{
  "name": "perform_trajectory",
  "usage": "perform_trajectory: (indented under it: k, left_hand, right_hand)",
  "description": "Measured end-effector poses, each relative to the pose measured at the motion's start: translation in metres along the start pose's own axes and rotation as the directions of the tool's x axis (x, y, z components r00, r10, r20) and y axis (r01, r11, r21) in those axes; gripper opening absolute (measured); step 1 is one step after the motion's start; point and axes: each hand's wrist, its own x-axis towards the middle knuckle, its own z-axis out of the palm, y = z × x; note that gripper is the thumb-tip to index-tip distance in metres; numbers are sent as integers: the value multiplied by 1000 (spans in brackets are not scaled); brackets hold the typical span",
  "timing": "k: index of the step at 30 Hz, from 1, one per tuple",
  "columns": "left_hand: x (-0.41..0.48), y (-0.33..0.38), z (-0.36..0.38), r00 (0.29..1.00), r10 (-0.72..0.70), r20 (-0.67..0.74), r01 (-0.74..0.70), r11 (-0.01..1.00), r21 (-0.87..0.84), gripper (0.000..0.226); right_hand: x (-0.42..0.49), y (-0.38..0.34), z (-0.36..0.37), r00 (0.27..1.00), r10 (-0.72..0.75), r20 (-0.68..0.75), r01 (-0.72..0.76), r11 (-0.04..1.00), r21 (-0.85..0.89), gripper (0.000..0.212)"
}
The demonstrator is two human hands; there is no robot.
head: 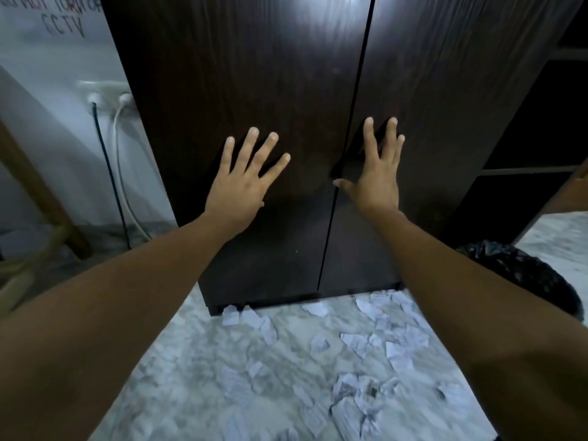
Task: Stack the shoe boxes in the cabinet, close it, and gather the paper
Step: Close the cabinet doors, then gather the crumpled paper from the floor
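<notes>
Both arms extended forward, bare forearms, elbows low. Left hand (245,183) flat, palm forward, 4 fingers (253,144) spread, pointing up. Right hand (377,173) flat too, fingers up and closer together, thumb out toward left. Hands apart, near same height.

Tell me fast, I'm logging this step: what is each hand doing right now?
Left hand: open, fingers spread, flat against the left cabinet door, holding nothing.
Right hand: open, flat on the right cabinet door by the seam, holding nothing.
</notes>
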Motion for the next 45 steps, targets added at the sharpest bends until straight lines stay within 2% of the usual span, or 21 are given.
perform_trajectory:
  k: [4, 7, 9, 12, 15, 17, 19, 21, 24, 25, 28, 30, 32, 34, 37, 39, 41, 43, 45]
  left_hand:
    - [-1, 12, -10, 999, -50, -6, 50, 995, -91, 100]
    - [-24, 37, -1, 999, -36, 6, 36, 942, -335, 93]
    - [-52, 65, 16, 995, 6, 99, 44, 867, -497, 91]
    - [-114, 114, 52, 953, 89, 290, 114, 781, -614, 91]
    - [-195, 161, 85, 888, 149, 434, 209, 711, -672, 91]
    - [-253, 194, 98, 808, 154, 568, 320, 696, -643, 94]
    - [-306, 225, 103, 718, 77, 691, 466, 684, -561, 98]
    - [-346, 249, 104, 632, -32, 774, 609, 638, -471, 105]
    - [-380, 273, 111, 494, -39, 869, 706, 601, -374, 112]
    - [-386, 278, 114, 475, -22, 880, 713, 595, -371, 113]
    - [-386, 286, 125, 513, 18, 858, 684, 596, -421, 112]
    - [-378, 287, 137, 581, 43, 813, 633, 603, -484, 109]
    - [-365, 286, 148, 662, 47, 748, 587, 588, -556, 106]
    - [-354, 281, 156, 737, 31, 675, 532, 590, -608, 103]
    - [-349, 266, 163, 810, 47, 584, 422, 644, -638, 112]
    - [-355, 256, 166, 798, 74, 598, 398, 681, -615, 124]
    - [-362, 248, 170, 748, 21, 664, 452, 716, -532, 134]
    - [-365, 241, 177, 660, -72, 748, 563, 706, -429, 143]
    - [-362, 237, 186, 594, -93, 799, 623, 681, -384, 148]
  right_hand:
    - [-36, 14, 5, 999, -12, 38, 9, 998, 64, 101]
    - [-93, 39, 26, 995, 47, 93, -53, 996, 72, 96]
    - [-141, 61, 43, 981, 113, 160, -126, 989, 72, 95]
    - [-219, 99, 69, 937, 184, 296, -200, 979, 25, 93]
    - [-294, 142, 89, 821, 285, 495, -286, 955, -75, 91]
    - [-340, 170, 93, 724, 383, 574, -320, 923, -212, 90]
    - [-382, 194, 91, 670, 512, 537, -351, 857, -379, 88]
    - [-415, 208, 83, 614, 668, 420, -467, 737, -489, 88]
    - [-440, 220, 79, 448, 828, 337, -679, 561, -475, 90]
    - [-443, 221, 82, 418, 841, 344, -717, 538, -444, 90]
    - [-449, 217, 100, 457, 808, 372, -723, 581, -374, 90]
    - [-451, 207, 114, 543, 731, 413, -674, 673, -306, 91]
    - [-452, 193, 127, 656, 578, 485, -579, 798, -168, 92]
    - [-447, 184, 133, 727, 433, 532, -475, 878, -65, 97]
    - [-432, 191, 131, 731, 363, 578, -347, 927, -143, 120]
    - [-425, 206, 124, 694, 334, 637, -208, 941, -266, 137]
    - [-415, 222, 122, 658, 331, 676, -99, 928, -359, 146]
    - [-406, 234, 124, 642, 347, 684, -72, 915, -396, 151]
    - [-398, 242, 131, 630, 339, 699, -83, 924, -373, 153]
